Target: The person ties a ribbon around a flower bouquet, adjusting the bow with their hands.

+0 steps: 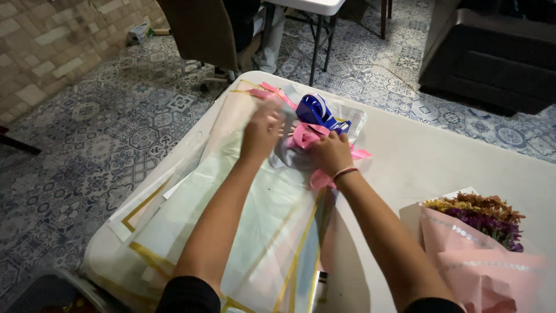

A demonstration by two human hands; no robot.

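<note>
While your left hand (262, 130) presses spread fingers on the wrapping sheets (243, 226), your right hand (331, 152) pinches pink ribbon (305, 135) just beside the blue ribbon (315, 110); the bouquet (478, 232) at your right looks already wrapped, no bow on it yet.

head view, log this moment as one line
left hand: on ribbon pile | right hand: on pink ribbon | blue ribbon behind | bouquet right

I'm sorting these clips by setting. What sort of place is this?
Probably a home or small shop set up for florist work. A white folding table holds wrapping sheets, ribbons and a pink-wrapped bouquet, on a patterned tile floor beside a stone-look wall.
</note>
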